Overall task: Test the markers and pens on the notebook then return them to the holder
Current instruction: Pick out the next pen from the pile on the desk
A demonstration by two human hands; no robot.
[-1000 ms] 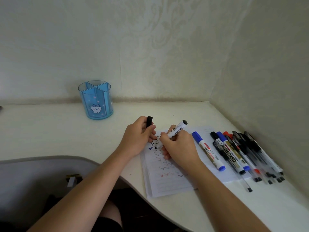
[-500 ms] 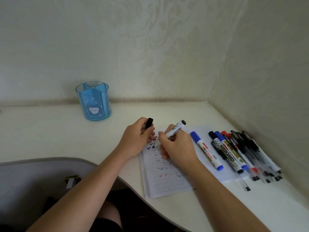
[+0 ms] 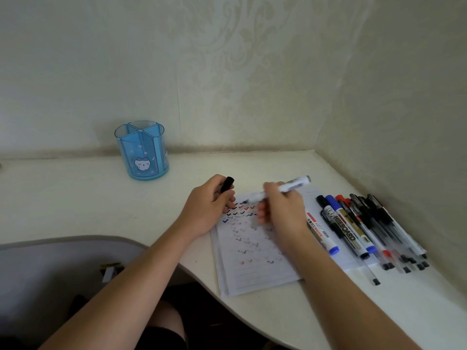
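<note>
Two bare forearms show from 6 o'clock: the left forearm (image 3: pixel 131 281) and the right forearm (image 3: pixel 341 286), both uncovered along their whole visible length. Each ends in a bare hand, the left hand (image 3: pixel 209 205) and the right hand (image 3: pixel 280 213). At 7 o'clock, black fabric shorts (image 3: pixel 161 339) cover part of a bare thigh (image 3: pixel 164 314).

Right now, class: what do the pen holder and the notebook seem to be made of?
Pen holder: likely clear blue plastic, glossy; its dividers show through the wall. Notebook: thin matte paper, with faint ruled lines and ink ticks.
</note>
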